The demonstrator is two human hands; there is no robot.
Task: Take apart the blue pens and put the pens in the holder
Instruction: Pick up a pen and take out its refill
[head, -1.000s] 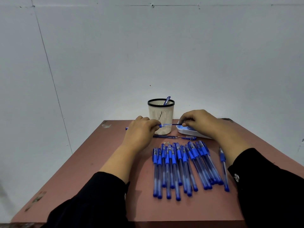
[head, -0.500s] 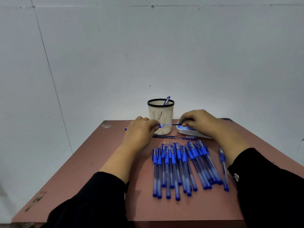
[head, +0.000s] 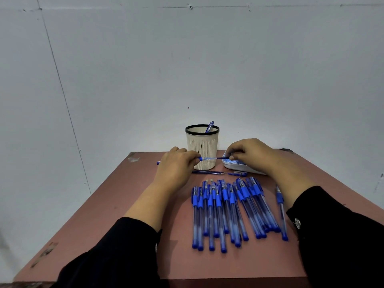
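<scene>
My left hand [head: 176, 165] grips the barrel of a blue pen [head: 205, 158] held level in front of the cream mesh holder [head: 202, 146]; the pen's back end pokes out past my fist at the left. My right hand [head: 249, 151] pinches the thin dark refill end of that same pen. One blue pen [head: 209, 127] stands inside the holder. Several capped blue pens [head: 228, 208] lie side by side on the reddish table [head: 124, 204] below my hands. A loose refill [head: 207, 172] and a small blue pen part [head: 238, 173] lie between the row and the holder.
A white tray [head: 239, 166] with blue contents sits right of the holder, partly under my right hand. One pen [head: 281, 213] lies apart at the right of the row. Two tiny metal bits [head: 209, 180] rest near the row's top. A grey wall stands close behind the table.
Almost nothing differs. Both hands stay on the pen in front of the holder, and the gap between them along the pen looks about the same.
</scene>
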